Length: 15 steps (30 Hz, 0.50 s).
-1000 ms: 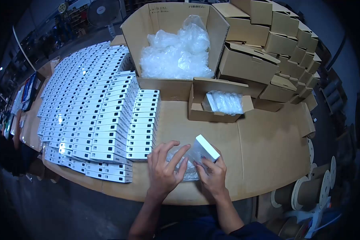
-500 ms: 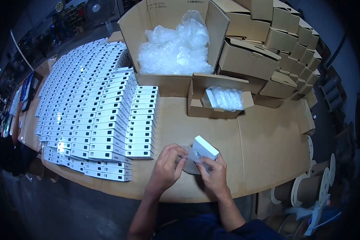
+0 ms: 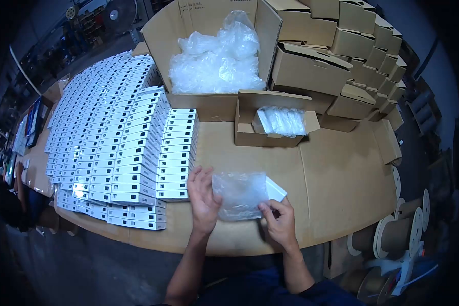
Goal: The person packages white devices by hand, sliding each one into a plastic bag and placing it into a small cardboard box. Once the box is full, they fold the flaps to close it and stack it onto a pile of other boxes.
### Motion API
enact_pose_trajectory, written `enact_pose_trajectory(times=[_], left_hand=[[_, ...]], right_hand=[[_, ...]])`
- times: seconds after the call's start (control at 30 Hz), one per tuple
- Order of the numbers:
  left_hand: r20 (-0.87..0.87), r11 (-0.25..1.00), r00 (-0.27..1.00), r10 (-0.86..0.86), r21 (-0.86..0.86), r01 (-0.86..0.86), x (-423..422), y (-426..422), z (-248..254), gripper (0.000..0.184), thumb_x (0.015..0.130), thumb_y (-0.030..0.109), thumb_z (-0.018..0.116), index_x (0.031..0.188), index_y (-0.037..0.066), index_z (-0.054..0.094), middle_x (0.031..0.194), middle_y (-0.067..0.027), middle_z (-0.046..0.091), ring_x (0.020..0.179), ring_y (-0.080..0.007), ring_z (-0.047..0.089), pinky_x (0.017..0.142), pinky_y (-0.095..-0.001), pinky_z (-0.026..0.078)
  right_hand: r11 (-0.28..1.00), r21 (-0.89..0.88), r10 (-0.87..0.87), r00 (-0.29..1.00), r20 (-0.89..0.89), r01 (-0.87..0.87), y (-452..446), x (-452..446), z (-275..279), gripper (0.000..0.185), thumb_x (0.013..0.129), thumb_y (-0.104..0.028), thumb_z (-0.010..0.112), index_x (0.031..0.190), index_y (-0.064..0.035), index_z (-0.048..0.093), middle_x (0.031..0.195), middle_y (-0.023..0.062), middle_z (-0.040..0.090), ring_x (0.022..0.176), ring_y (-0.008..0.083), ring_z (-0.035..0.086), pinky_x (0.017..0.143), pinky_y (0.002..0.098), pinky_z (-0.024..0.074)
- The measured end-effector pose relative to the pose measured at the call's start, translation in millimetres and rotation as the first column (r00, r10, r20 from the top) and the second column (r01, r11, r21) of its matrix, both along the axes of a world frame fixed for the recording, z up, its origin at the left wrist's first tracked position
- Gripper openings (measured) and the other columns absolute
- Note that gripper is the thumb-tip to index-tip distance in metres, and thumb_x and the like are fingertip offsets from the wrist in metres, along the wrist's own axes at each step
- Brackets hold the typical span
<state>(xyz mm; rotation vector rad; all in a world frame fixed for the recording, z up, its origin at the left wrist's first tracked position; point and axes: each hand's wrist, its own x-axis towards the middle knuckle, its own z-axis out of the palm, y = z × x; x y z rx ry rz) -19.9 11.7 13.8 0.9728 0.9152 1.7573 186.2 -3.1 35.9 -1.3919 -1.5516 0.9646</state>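
A clear plastic bag is spread flat between my hands. My right hand pinches its right edge together with a small white box, whose top sticks out to the right behind the bag. At the bag's left edge is my left hand, fingers apart and pointing up, with its thumb against the plastic. Left of it stand many stacked white boxes in rows. Beyond my hands, an open small carton holds bagged boxes.
Behind the table, a large open carton holds a heap of clear bags. Folded brown cartons are piled at the back right. Cable reels stand at the lower right. Another person's arm shows at far left.
The plastic bag, crumpled earlier, is now spread flat in front of the white box. My left hand has moved left and its fingers have opened. The camera view has shifted slightly.
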Motion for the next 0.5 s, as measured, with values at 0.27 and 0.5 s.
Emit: enact_pose_trajectory(times=[0.27, 0.5], left_hand=[[-0.059, 0.908, 0.955, -0.292, -0.331, 0.258, 16.1, -25.5, 5.5, 0.054, 0.082, 0.002, 0.086, 0.129, -0.003, 0.060, 0.118, -0.0104, 0.071, 0.108, -0.0172, 0.068, 0.097, -0.0325, 0.054], [-0.200, 0.894, 0.898, -0.393, -0.310, 0.323, 5.1, -32.7, 5.6, 0.054, 0.083, 0.005, 0.087, 0.129, -0.003, 0.060, 0.117, -0.0101, 0.072, 0.108, -0.0164, 0.068, 0.096, -0.0325, 0.055]], right_hand=[[0.999, 0.023, 0.046, 0.991, -0.128, -0.044, 6.2, 3.7, 2.6, 0.018, 0.097, -0.011, 0.069, 0.109, 0.0003, 0.077, 0.107, 0.0126, 0.066, 0.095, 0.0217, 0.064, 0.084, 0.0327, 0.0500], [0.946, 0.277, 0.031, 0.808, -0.588, 0.165, 49.0, 28.7, 25.8, 0.034, 0.099, -0.001, 0.064, 0.133, -0.0014, 0.061, 0.111, 0.0090, 0.064, 0.106, 0.0167, 0.061, 0.093, 0.0273, 0.0479]])
